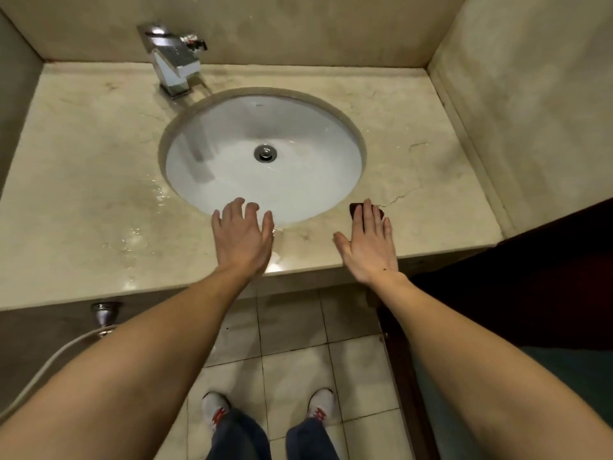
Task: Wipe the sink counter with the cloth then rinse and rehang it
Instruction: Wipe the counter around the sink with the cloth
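Currently our right hand (370, 250) lies flat, uncurled, on the cloth (354, 209) right of the sink (215, 144); left hand (242, 239), open, is farther, at its rim.

The left grip (242, 237), a bare hand with fingers spread and loosely bent, reaches over the worktop's (83, 161) front edge to the near rim of the round white sink (232, 127). The right grip (371, 250) lies flat, straight fingers resting on a small dark cloth (355, 210) just right of the basin, near the front edge. A chrome faucet (172, 64) stands at the back left. Water (142, 234) glistens on the front left of the worktop.
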